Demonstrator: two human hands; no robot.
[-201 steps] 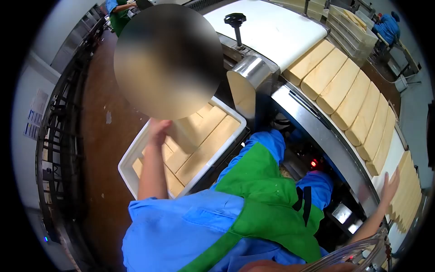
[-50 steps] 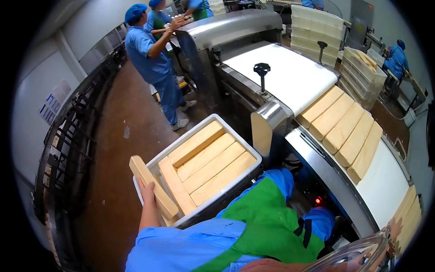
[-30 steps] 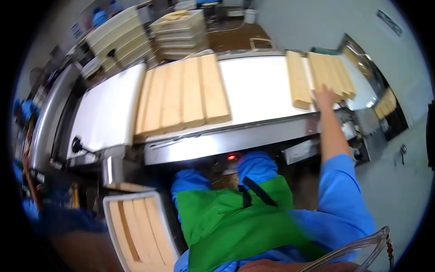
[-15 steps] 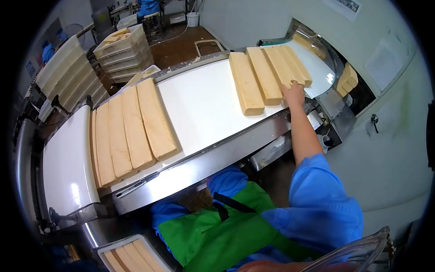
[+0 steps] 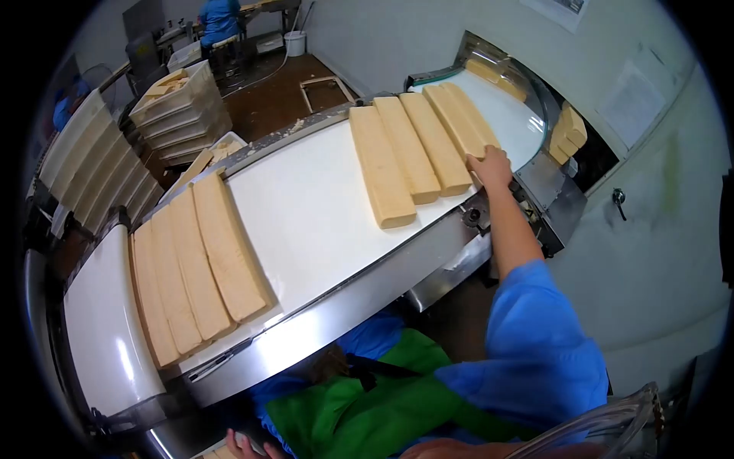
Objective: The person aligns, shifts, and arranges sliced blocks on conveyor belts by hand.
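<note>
My right hand is closed around the near end of a long pale-yellow bread loaf, at the right of a group on the white conveyor belt. Beside it lie a third loaf, another loaf and the leftmost loaf, which sits nearest the belt's front edge. My left hand shows at the bottom edge, fingers apart, over a box of loaves that is mostly hidden. A second row of loaves lies side by side further left on the belt.
A metal rail runs along the near side, with a thin knife-like tool on it. Stacked white crates stand beyond the belt. More loaf pieces show at the wall opening. A person in blue is far back.
The right-hand loaves have moved left and sit closer together, my right hand following slightly. My left hand has come into view at the bottom. The whole view has shifted a little.
</note>
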